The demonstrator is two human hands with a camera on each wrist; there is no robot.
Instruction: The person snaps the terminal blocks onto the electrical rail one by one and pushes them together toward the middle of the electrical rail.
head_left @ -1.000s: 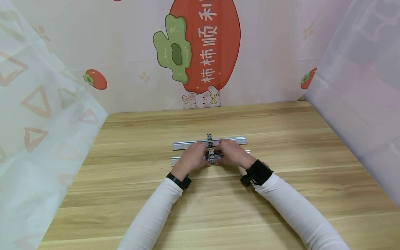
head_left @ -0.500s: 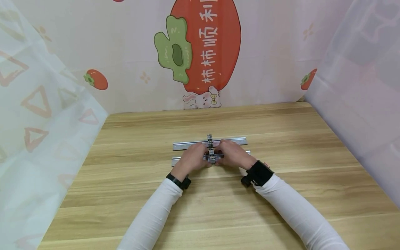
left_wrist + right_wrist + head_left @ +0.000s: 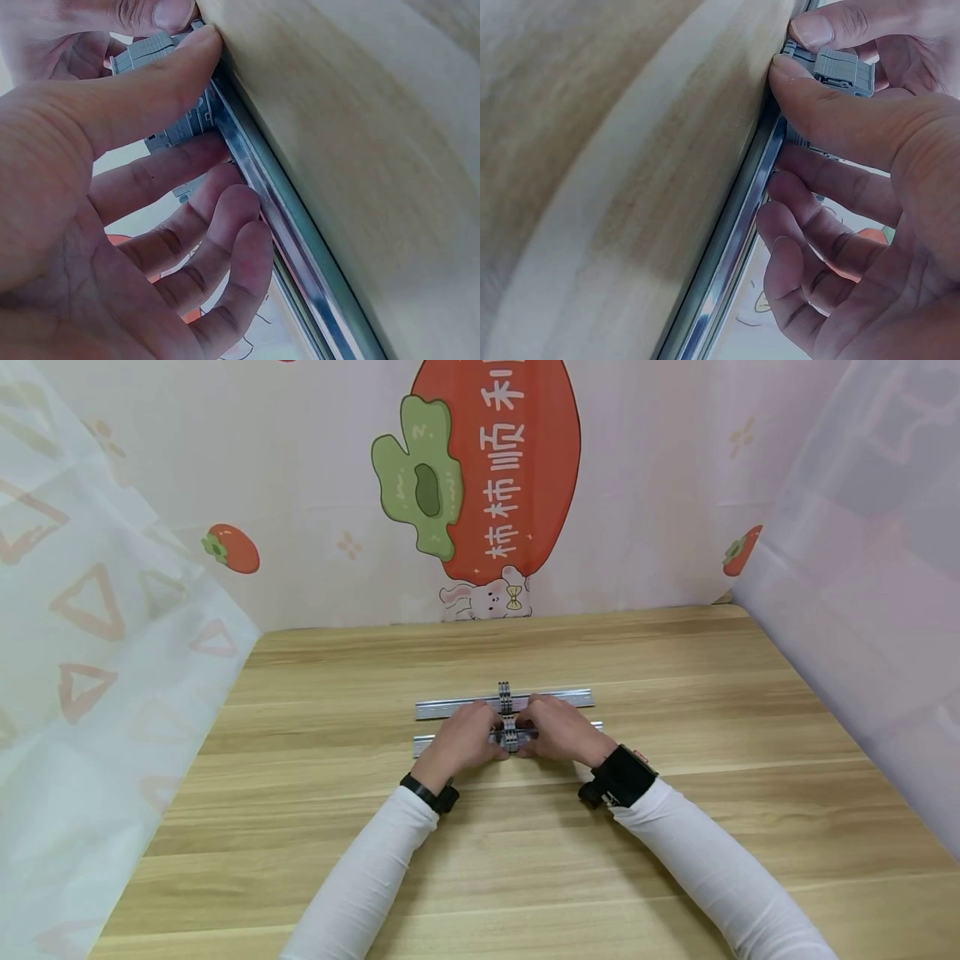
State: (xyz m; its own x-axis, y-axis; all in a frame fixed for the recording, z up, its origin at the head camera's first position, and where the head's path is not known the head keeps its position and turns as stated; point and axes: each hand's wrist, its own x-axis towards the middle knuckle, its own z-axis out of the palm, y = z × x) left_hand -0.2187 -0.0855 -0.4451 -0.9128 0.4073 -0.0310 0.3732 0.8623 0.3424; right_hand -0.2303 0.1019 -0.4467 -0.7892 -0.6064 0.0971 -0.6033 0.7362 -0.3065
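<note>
Two slotted metal DIN rails lie across the table, one behind the other. A grey terminal block stack sits on the near rail, about midway along it. My left hand grips this stack from the left, thumb in front, with the other fingers curled along the rail. From the right, my right hand pinches the same stack, its thumb low beside the left thumb. The wrist views show the stack's grey housing between the two hands, partly hidden by thumbs and fingers.
Behind the hands, the far rail carries another terminal block stack, close to the fingers. The wooden table ends at a printed backdrop, with cloth walls on the left and right.
</note>
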